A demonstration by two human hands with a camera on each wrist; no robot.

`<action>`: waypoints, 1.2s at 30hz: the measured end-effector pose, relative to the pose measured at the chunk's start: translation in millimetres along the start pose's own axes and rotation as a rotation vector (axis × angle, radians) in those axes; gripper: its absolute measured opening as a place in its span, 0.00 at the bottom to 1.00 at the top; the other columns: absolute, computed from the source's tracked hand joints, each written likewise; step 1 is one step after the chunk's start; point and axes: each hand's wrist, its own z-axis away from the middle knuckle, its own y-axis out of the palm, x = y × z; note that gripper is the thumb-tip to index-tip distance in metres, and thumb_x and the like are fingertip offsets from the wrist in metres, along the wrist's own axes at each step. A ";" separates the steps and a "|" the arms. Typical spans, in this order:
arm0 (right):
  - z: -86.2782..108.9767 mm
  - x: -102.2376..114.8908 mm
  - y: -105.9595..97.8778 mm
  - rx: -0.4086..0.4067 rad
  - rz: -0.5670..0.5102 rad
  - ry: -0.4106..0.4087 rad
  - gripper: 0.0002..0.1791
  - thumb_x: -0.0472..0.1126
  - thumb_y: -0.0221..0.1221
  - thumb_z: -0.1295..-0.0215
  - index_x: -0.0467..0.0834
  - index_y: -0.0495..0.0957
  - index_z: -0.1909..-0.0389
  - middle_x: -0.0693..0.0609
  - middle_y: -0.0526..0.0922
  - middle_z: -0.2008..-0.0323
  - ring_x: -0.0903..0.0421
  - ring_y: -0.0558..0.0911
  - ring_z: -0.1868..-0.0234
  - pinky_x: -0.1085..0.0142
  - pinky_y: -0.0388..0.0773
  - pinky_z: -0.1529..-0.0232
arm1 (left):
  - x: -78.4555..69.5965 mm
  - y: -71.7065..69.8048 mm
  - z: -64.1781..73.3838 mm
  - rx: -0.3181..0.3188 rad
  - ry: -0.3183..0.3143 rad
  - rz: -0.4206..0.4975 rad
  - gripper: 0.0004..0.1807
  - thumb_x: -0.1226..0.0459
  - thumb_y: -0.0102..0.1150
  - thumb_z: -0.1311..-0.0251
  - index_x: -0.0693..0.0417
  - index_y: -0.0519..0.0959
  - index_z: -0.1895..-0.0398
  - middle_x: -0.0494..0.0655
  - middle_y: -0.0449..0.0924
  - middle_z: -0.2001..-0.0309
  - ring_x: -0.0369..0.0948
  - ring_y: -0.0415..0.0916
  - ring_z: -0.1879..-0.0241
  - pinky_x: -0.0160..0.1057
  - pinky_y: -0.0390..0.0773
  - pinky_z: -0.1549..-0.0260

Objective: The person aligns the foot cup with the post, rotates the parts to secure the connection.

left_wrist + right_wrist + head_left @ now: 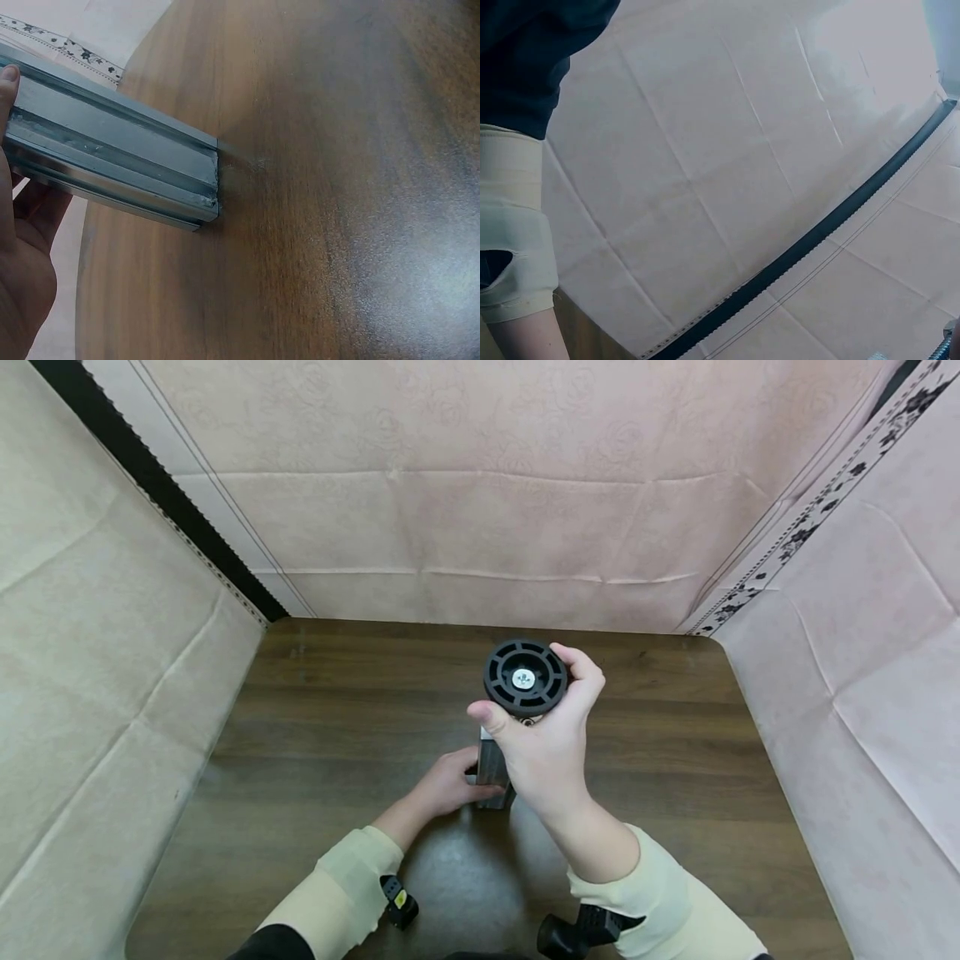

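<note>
An aluminium profile (492, 767) with grooved sides stands on end on the wooden table; its lower end shows in the left wrist view (120, 139). My left hand (452, 783) grips the profile from the left, thumb on the near side. Above it is a black round levelling foot (523, 678), its ribbed face up with a screw head in the centre. My right hand (551, 735) holds the foot by its rim between thumb and fingers. In the right wrist view a threaded rod (940, 350) pokes in at the lower right corner, and the right hand hardly shows.
The brown wood-grain table (360, 693) has a rounded front part. Pale cloth-like panels rise at the back (465, 527), left (112, 693) and right (862, 693). Black wrist cameras sit on the left (399, 902) and right (577, 935) sleeves.
</note>
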 end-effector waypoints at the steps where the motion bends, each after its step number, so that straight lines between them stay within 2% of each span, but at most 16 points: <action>1: 0.2 -0.3 0.3 0.002 -0.005 -0.007 0.51 0.64 0.66 0.59 0.37 0.52 0.44 0.43 0.71 0.54 0.52 0.75 0.54 0.67 0.72 0.54 | 0.0 -0.2 0.0 0.001 -0.003 0.001 0.21 0.51 0.69 0.51 0.40 0.78 0.53 0.37 0.79 0.53 0.37 0.75 0.51 0.44 0.73 0.52; 5: -0.4 -0.8 -1.3 0.013 -0.005 -0.013 0.53 0.65 0.66 0.58 0.37 0.51 0.42 0.45 0.68 0.53 0.52 0.73 0.53 0.68 0.71 0.55 | -0.2 -0.5 0.0 0.015 -0.027 -0.004 0.22 0.51 0.69 0.51 0.39 0.78 0.52 0.37 0.79 0.51 0.38 0.74 0.50 0.44 0.73 0.51; 9: -5.3 0.3 -7.7 0.011 0.029 -0.011 0.57 0.69 0.66 0.60 0.37 0.51 0.40 0.48 0.62 0.51 0.54 0.67 0.51 0.69 0.67 0.51 | 0.0 -0.1 -0.6 0.021 -0.043 -0.013 0.24 0.50 0.69 0.51 0.38 0.77 0.49 0.37 0.78 0.50 0.38 0.74 0.49 0.44 0.72 0.50; 12: -12.1 1.5 -14.6 0.021 0.034 -0.022 0.59 0.71 0.66 0.63 0.37 0.54 0.40 0.50 0.61 0.51 0.55 0.64 0.53 0.69 0.62 0.51 | 0.1 0.0 -0.6 0.017 -0.030 -0.011 0.26 0.50 0.69 0.51 0.39 0.76 0.46 0.38 0.78 0.48 0.39 0.74 0.49 0.45 0.72 0.49; 15: -22.6 1.5 -22.3 0.085 0.006 -0.062 0.60 0.72 0.66 0.64 0.35 0.55 0.39 0.50 0.62 0.51 0.56 0.63 0.55 0.68 0.61 0.53 | 0.4 0.2 -0.4 0.009 -0.010 -0.015 0.27 0.51 0.69 0.52 0.40 0.76 0.45 0.40 0.78 0.48 0.39 0.74 0.49 0.45 0.72 0.49; 20: -45.8 -1.8 -35.1 0.309 -0.097 -0.115 0.63 0.71 0.67 0.62 0.33 0.52 0.37 0.49 0.62 0.48 0.57 0.63 0.55 0.68 0.59 0.54 | 1.3 0.7 -0.3 0.004 0.009 -0.020 0.25 0.53 0.70 0.52 0.43 0.77 0.48 0.42 0.78 0.48 0.41 0.74 0.49 0.44 0.72 0.50; 23: -60.5 -4.3 -42.0 0.478 -0.138 -0.113 0.65 0.72 0.65 0.62 0.31 0.49 0.35 0.47 0.61 0.44 0.56 0.62 0.53 0.66 0.59 0.54 | 0.2 0.6 0.2 0.012 0.003 -0.021 0.24 0.53 0.70 0.51 0.43 0.77 0.49 0.42 0.78 0.48 0.42 0.74 0.49 0.45 0.72 0.50; 27: -78.6 -11.1 -47.6 0.720 -0.137 -0.123 0.67 0.74 0.62 0.59 0.28 0.45 0.34 0.48 0.60 0.42 0.52 0.63 0.52 0.64 0.61 0.51 | -0.8 -0.4 0.8 0.017 0.001 -0.022 0.24 0.53 0.70 0.51 0.44 0.77 0.49 0.42 0.78 0.48 0.42 0.74 0.49 0.45 0.72 0.50; 31: -95.6 -22.4 -52.5 0.949 -0.211 -0.120 0.65 0.72 0.60 0.54 0.26 0.44 0.34 0.48 0.62 0.41 0.49 0.65 0.51 0.63 0.63 0.48 | -1.7 -1.0 1.0 0.016 0.013 -0.032 0.23 0.53 0.69 0.51 0.45 0.77 0.50 0.44 0.78 0.49 0.43 0.75 0.50 0.45 0.73 0.51; 36: -111.1 -31.7 -55.0 1.176 -0.286 -0.118 0.63 0.71 0.59 0.51 0.25 0.46 0.35 0.43 0.63 0.40 0.46 0.65 0.44 0.61 0.62 0.43 | -3.2 -1.6 1.3 0.024 0.001 -0.042 0.24 0.53 0.69 0.50 0.46 0.77 0.49 0.45 0.78 0.49 0.44 0.75 0.49 0.45 0.73 0.51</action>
